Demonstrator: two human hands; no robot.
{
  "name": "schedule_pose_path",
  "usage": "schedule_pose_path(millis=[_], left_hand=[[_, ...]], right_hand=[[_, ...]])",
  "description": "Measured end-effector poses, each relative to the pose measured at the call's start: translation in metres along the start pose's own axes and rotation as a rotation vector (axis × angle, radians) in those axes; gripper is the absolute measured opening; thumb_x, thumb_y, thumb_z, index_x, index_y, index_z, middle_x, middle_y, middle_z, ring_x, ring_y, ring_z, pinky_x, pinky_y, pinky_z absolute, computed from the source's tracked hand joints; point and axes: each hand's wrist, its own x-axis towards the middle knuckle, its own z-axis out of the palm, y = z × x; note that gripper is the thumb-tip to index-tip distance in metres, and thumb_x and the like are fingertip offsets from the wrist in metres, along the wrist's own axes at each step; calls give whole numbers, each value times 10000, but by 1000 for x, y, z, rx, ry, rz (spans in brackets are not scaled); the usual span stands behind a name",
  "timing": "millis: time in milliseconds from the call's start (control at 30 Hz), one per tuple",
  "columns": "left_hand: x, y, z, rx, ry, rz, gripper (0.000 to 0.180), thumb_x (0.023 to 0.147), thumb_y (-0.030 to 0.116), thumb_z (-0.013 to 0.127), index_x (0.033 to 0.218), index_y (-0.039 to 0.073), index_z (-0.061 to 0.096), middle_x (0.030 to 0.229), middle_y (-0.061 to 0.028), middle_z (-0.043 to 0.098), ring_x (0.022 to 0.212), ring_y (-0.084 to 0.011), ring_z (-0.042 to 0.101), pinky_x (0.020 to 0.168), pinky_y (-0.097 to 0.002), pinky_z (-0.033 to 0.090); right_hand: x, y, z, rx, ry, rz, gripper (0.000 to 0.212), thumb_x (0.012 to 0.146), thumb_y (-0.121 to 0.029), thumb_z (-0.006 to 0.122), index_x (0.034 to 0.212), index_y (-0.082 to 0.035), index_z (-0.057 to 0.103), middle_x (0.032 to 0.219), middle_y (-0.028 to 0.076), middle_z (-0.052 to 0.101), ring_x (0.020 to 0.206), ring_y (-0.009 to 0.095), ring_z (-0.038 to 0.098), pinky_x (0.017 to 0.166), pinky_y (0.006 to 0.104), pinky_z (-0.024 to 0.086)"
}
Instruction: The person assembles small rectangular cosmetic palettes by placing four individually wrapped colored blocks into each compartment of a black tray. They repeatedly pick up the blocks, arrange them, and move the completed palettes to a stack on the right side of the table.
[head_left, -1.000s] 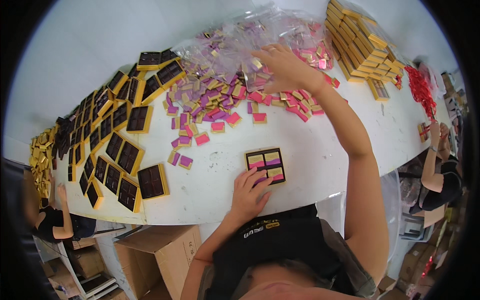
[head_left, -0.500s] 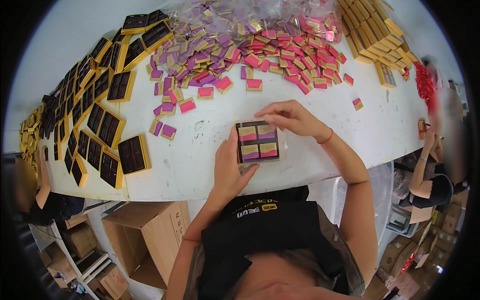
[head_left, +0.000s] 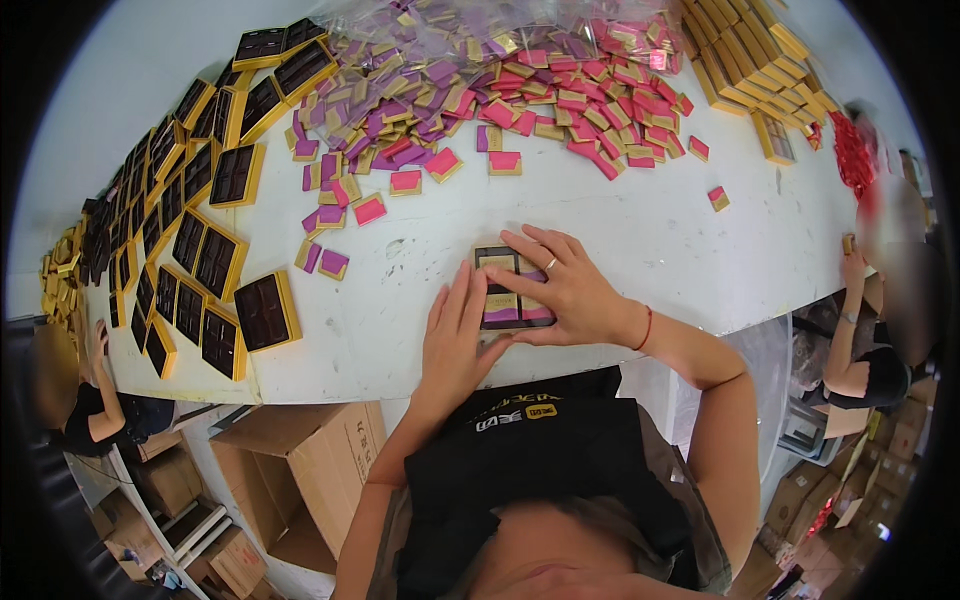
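A small square box (head_left: 497,251) with a dark divided tray lies on the table in front of me, wrapped pink, purple and gold chocolates (head_left: 500,308) in its compartments. My left hand (head_left: 455,335) grips its left side, fingers straight along the edge and thumb at the near corner. Over the right half spreads my right hand (head_left: 575,295), fingertips on the top and far edge, thumb along the near edge, covering part of the chocolates. Whether a clear lid lies on top, I cannot tell.
Open boxes with dark trays (head_left: 265,310) crowd the left. Loose chocolates (head_left: 420,110) pile up at the back under clear plastic bags (head_left: 540,30). Gold boxes (head_left: 745,60) are stacked back right, near red ribbon (head_left: 850,150). Other people's arms show at both sides; a cardboard carton (head_left: 300,470) stands below.
My right hand has come down from above the far right corner onto the box, its fingers now spread across it. My left hand stays at the left side, fingers straighter.
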Motion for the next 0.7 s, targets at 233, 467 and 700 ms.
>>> schedule_pose_path(millis=[233, 467, 700], left_hand=[[-22, -17, -18, -131, -85, 7, 819, 845, 217, 770, 1519, -10, 365, 1572, -249, 358, 1458, -395, 349, 1188, -507, 267], [-82, -106, -98, 494, 651, -449, 609, 887, 107, 731, 1438, 1, 495, 1470, -196, 495, 1389, -381, 421, 1172, -487, 289], [-101, -121, -94, 555, 673, -570, 361, 900, 170, 735, 1198, -18, 652, 1384, -187, 531, 1314, -371, 463, 1083, -483, 390]], right_hand=[[-35, 9, 1, 173, -1, -75, 832, 599, -246, 847, 1386, -216, 576, 1504, 147, 418, 1356, 422, 391, 1079, 554, 357], [-175, 26, -57, -254, 617, 788, 683, 625, -184, 792, 1288, -96, 655, 1318, 159, 544, 1291, 370, 461, 1087, 505, 378], [-260, 142, -97, -660, 693, 915, 637, 773, -263, 780, 1366, -121, 595, 1397, 189, 545, 1356, 395, 436, 1143, 504, 318]])
